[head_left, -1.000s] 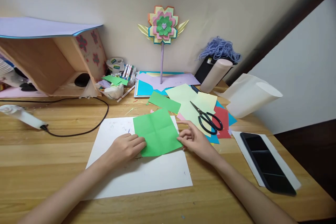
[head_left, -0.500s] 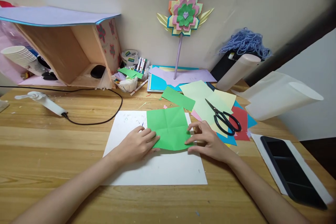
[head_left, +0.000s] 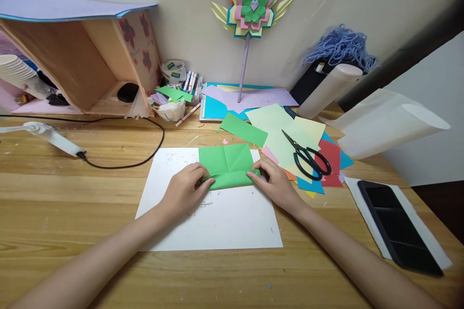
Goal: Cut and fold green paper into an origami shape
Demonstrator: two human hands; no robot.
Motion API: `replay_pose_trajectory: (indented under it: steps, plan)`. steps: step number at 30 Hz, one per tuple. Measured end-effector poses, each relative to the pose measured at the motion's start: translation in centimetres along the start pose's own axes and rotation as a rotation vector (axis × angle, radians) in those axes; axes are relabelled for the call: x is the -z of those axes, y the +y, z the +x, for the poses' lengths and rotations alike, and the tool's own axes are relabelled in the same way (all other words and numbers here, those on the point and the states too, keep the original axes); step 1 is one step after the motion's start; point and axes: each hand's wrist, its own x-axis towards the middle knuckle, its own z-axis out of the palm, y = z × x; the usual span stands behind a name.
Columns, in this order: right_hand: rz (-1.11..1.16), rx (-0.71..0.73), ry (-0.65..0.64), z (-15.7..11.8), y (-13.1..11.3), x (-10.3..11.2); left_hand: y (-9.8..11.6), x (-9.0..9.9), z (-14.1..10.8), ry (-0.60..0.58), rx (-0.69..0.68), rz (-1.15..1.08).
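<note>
Head view shows one green sheet [head_left: 232, 157] in front of the person, lying on the far part of one white sheet [head_left: 239, 224]. Its near edge is turned up into a band, and creases are visible on its flat far part. Two hands hold this band. The left hand [head_left: 186, 184] has its thumb and fingers clamped on the left end; the right hand [head_left: 275, 182] has them clamped on the right end.

Just beyond the green sheet lies one green strip [head_left: 243, 129]. To the right, one pair of scissors [head_left: 308, 157] with black handles rests upon overlapping coloured papers [head_left: 266, 120], whose exact number I cannot count. Farther right, one black phone [head_left: 397, 229] lies on one white paper. Behind, near the wall, one paper flower [head_left: 253, 5] stands on one purple stem. On the left there are one white device [head_left: 54, 140] with one black cable, and one open box [head_left: 139, 53].
</note>
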Motion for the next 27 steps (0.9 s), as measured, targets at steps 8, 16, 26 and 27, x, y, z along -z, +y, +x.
replay_pose_trajectory:
  steps: [8, 16, 26, 27]
  plan:
    - [-0.131, -0.002, 0.025, -0.1, 0.3, -0.9, -0.2, -0.5, 0.0, 0.038, -0.018, 0.066]
    - [-0.195, 0.034, 0.035, -0.1, 0.2, -1.0, 0.2, -0.4, 0.2, 0.056, -0.164, 0.245]
    - [-0.254, 0.068, 0.049, 0.1, 0.2, -1.0, 1.2, -1.0, 0.7, -0.261, -0.589, 0.346]
    - [-0.254, 0.07, 0.05, 0.1, 0.2, -1.0, 1.1, -1.1, 0.7, -0.256, -0.589, 0.352]
